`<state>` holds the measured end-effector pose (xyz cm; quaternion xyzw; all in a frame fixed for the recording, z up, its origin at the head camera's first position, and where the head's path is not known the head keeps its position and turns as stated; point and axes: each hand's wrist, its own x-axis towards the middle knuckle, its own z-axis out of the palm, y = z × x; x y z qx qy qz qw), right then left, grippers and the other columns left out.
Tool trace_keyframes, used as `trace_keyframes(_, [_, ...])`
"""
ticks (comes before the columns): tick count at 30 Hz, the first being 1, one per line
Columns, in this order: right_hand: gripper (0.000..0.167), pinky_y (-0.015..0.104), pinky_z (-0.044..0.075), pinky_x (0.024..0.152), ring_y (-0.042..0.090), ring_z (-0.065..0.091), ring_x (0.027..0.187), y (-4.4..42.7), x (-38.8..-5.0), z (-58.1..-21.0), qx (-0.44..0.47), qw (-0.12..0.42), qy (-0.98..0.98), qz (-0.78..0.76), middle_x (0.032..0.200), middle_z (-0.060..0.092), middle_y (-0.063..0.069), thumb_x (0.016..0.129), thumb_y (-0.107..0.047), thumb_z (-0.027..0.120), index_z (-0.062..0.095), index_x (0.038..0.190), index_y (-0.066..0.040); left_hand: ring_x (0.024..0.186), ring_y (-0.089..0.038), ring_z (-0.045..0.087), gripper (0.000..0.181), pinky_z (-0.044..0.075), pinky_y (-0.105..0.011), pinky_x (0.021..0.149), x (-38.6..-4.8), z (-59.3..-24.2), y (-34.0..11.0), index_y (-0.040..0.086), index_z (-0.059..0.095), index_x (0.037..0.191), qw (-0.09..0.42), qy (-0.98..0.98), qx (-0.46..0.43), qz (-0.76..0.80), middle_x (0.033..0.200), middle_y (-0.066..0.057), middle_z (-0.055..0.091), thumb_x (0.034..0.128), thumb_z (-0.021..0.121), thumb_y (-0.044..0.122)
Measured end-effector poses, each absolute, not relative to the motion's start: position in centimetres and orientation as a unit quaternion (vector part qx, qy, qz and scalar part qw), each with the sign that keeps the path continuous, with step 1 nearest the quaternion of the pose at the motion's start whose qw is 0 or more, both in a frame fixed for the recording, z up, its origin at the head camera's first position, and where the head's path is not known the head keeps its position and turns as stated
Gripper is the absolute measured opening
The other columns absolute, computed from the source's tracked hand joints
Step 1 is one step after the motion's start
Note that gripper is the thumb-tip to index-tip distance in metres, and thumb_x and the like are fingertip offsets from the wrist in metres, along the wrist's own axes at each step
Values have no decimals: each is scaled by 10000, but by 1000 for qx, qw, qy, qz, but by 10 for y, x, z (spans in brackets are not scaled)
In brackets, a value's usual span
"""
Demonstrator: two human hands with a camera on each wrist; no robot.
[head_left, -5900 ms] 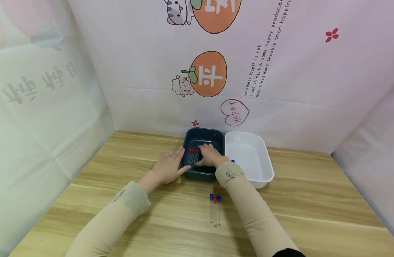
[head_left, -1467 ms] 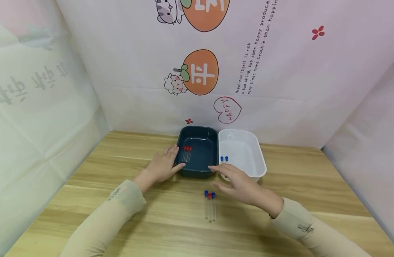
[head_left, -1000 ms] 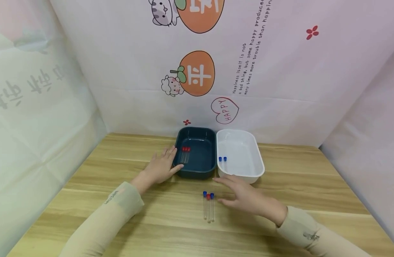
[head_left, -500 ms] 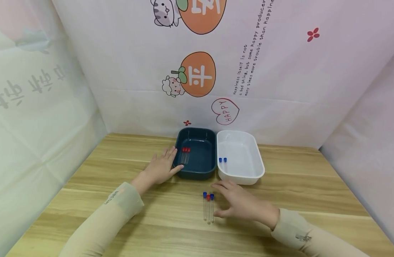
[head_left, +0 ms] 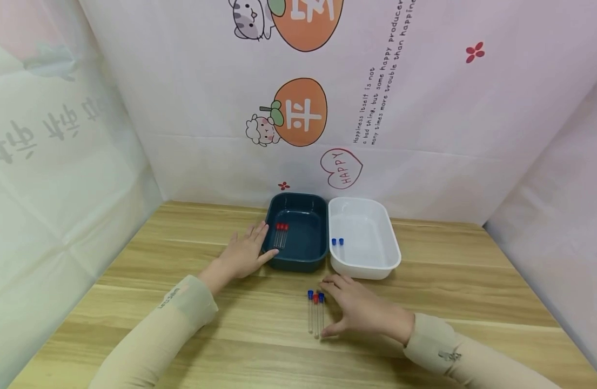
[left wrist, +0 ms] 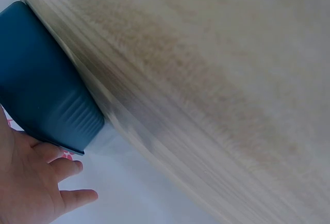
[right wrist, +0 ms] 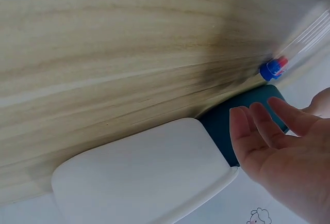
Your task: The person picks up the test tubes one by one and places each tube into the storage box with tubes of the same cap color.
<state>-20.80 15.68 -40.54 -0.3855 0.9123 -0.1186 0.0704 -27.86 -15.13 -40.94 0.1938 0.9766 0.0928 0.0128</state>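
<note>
Your right hand (head_left: 363, 309) holds thumb and fingers apart just beside three capped test tubes (head_left: 316, 317) on the desk (head_left: 240, 346); your left hand (head_left: 241, 255), fingers extended, touches the dark teal bin (head_left: 298, 265).

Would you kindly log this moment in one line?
left hand: touching dark tray; right hand: beside three tubes on table; dark tray: red-capped tubes; white tray: blue-capped tubes

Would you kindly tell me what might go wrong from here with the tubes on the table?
The three loose tubes lie close together, so the right hand might nudge or roll one while taking another. The red cap sits between two blue caps, so a mix-up is possible. The left hand is at the dark tray's rim; a push could shift it.
</note>
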Motion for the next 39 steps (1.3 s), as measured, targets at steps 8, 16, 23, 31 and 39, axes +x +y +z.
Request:
trace_keyframes(8, [986,489,450,1066,325,496,1276,154,-210,-407,-382,75,916,-101,1424,519,177,732,-600,867,552,1426,27,1536,-405,167,844,160,-696,1163,-277,-406,-151,-6,164,1629,18,977,191,94,1696,-161,127,1069,392,583])
trace_keyframes(16, [972,498,447,1066,340,495,1277,153,-210,-407,-380,79,916,-96,1422,516,195,745,-589,864,555,1415,45,1536,-403,165,846,164,-698,1160,-277,-405,-150,-6,163,1629,18,977,193,91,1696,-161,129,1069,384,588])
trace_keyframes(23, [992,501,425,1093,330,481,1297,153,-209,-410,-368,95,920,-93,1443,503,166,734,-623,851,559,1423,28,1535,-406,172,847,171,-694,1161,-276,-405,-150,-10,169,1627,15,977,193,91,1693,-170,142,1068,386,588])
trace_keyframes(31, [941,510,430,1082,338,485,1284,152,-207,-409,-373,93,918,-98,1427,507,176,754,-568,867,564,1408,37,1532,-410,183,839,178,-698,1157,-277,-407,-151,-11,177,1627,11,977,194,92,1693,-172,146,1072,378,585])
trace_keyframes(39, [961,503,433,1085,335,489,1291,155,-208,-406,-366,88,920,-105,1434,512,163,743,-568,869,551,1416,40,1534,-406,176,842,179,-693,1160,-277,-405,-151,-6,170,1629,15,977,193,90,1694,-167,139,1070,378,588])
